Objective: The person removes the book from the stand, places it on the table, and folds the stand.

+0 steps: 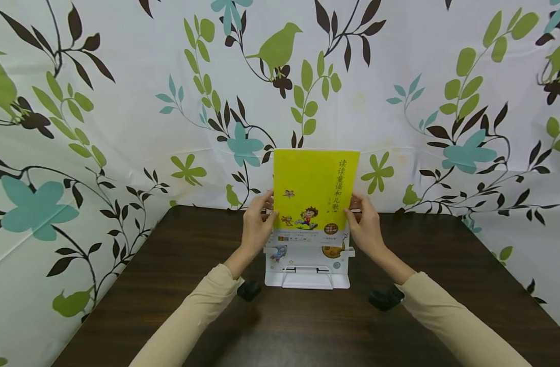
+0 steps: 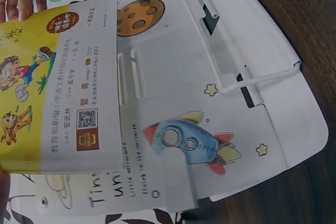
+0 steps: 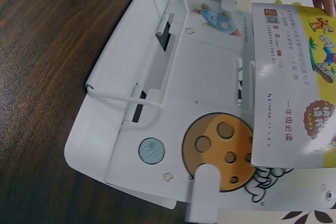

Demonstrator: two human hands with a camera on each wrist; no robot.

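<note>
A yellow and white picture book (image 1: 314, 188) is upright, its front cover facing me, before a white metal book stand (image 1: 307, 281). My left hand (image 1: 257, 224) grips the book's left edge, thumb in front. The right edge is pinched the same way by my right hand (image 1: 366, 224). In the left wrist view, the book's lower edge is above the stand's wire page holder (image 2: 218, 77). A blue rocket (image 2: 189, 140) and an orange cratered planet (image 3: 218, 148) are printed on the stand's back panel, which the book partly hides.
The stand is on a dark brown wooden table (image 1: 169, 306). Behind the table hangs a white cloth (image 1: 137, 127) with leaves, birds and flowers. White side tabs (image 3: 205, 198) stick out from the stand. Dark devices (image 1: 386, 298) are at both wrists.
</note>
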